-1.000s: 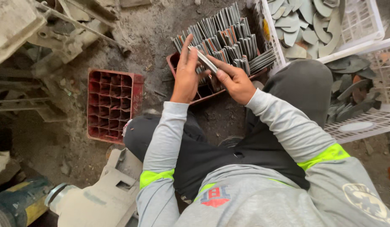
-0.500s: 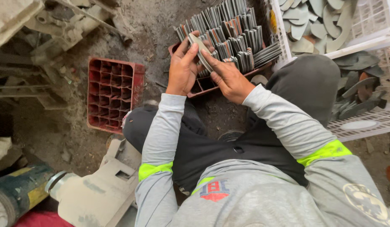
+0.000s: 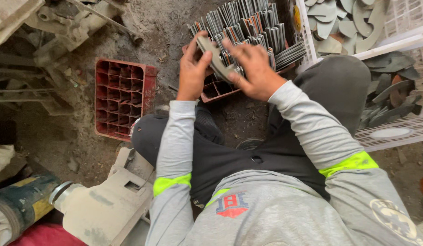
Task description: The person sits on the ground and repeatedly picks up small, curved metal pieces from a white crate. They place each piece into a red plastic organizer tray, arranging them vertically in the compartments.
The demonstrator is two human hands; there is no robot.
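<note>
Roughly three-quarters of the red plastic grid crate point(image 3: 211, 91) is packed with upright grey metal strips point(image 3: 248, 27); its near cells are open. Left hand point(image 3: 192, 73) and right hand point(image 3: 255, 68) pinch one flat grey metal piece point(image 3: 216, 57) above it, now lifted higher than earlier. Second red grid crate point(image 3: 122, 98), left of the first, is unfilled.

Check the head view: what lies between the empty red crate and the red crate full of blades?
Mostly bare dirt floor between the empty crate and the filled crate. The left hand reaches over its right end, holding a flat blade with the right hand.
</note>
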